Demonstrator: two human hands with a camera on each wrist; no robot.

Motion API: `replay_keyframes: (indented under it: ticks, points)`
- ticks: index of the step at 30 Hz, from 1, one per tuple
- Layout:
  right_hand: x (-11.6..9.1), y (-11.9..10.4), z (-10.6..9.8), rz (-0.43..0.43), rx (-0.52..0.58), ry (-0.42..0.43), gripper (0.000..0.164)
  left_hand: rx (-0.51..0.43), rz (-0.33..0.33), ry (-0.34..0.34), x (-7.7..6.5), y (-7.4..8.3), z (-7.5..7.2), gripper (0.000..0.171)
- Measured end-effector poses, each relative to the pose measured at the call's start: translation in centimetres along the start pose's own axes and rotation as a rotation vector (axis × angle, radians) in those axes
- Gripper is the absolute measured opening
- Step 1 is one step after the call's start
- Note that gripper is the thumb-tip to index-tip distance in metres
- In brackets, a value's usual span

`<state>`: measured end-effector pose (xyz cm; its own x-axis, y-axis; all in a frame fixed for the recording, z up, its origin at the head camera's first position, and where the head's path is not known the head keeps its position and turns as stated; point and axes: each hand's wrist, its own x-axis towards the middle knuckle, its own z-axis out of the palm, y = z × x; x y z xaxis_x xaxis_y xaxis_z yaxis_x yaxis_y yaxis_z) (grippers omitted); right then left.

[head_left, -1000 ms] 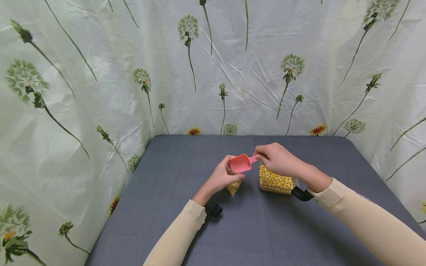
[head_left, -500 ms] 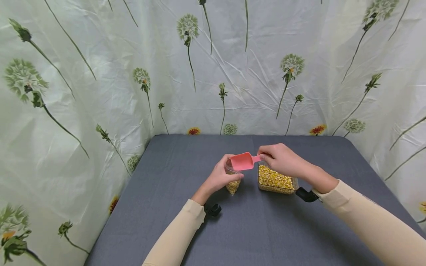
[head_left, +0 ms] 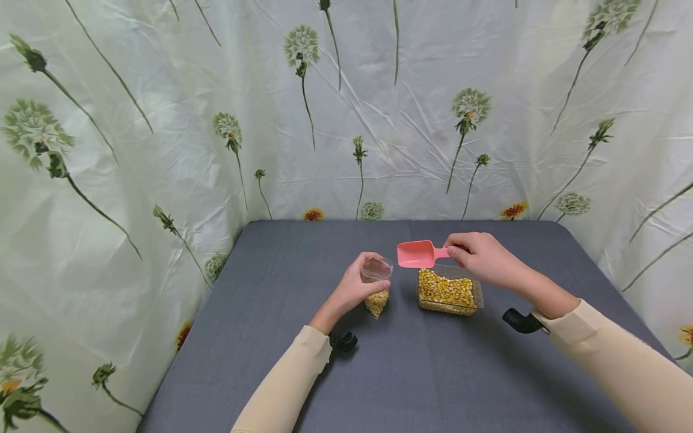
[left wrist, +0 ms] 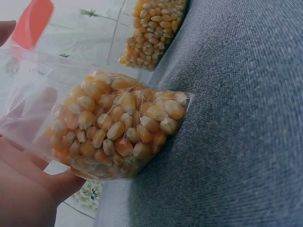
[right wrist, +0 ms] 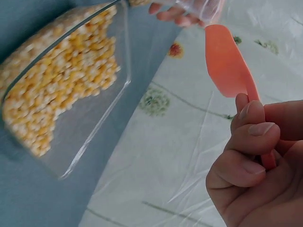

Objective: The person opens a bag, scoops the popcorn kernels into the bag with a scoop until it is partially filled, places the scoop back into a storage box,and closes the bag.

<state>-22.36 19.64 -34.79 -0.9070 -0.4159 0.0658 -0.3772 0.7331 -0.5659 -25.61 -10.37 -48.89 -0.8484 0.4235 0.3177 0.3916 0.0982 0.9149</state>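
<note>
My left hand (head_left: pixel 349 291) holds a clear plastic bag (left wrist: pixel 113 127) with its fingers and thumb around the mouth, which stands wide. Corn kernels fill the lower part of the bag, and its bottom corner is right at the cloth in the left wrist view. Off to the right, my right hand (head_left: pixel 482 255) grips the handle of a coral-pink scoop (head_left: pixel 415 254), fingers curled round it. The scoop's bowl points left and shows no kernels inside. It hangs above the back left corner of a clear rectangular container (right wrist: pixel 85 127) partly filled with yellow corn kernels.
A dark grey cloth (head_left: pixel 271 337) covers the table under everything. Behind and on both sides hangs a pale curtain (head_left: pixel 379 120) printed with dandelions. Dark wrist-camera mounts stick out below both wrists.
My right hand has drawn the scoop to the right, away from the bag's mouth and over the container, its bowl turning more level. My left hand stays nearly in place with the bag.
</note>
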Motion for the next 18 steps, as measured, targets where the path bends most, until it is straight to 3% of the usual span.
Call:
replay_keyframes:
  ticks: [12,18]
  points:
    - [-2.7,4.7,-0.2,0.046,-0.049,-0.054,0.024,-0.014,-0.013,-0.028,-0.1,0.1,0.3,0.05]
    - [-3.9,6.4,-0.8,0.077,-0.059,-0.098,0.026,-0.008,-0.004,-0.034,-0.7,2.7,0.3,0.046]
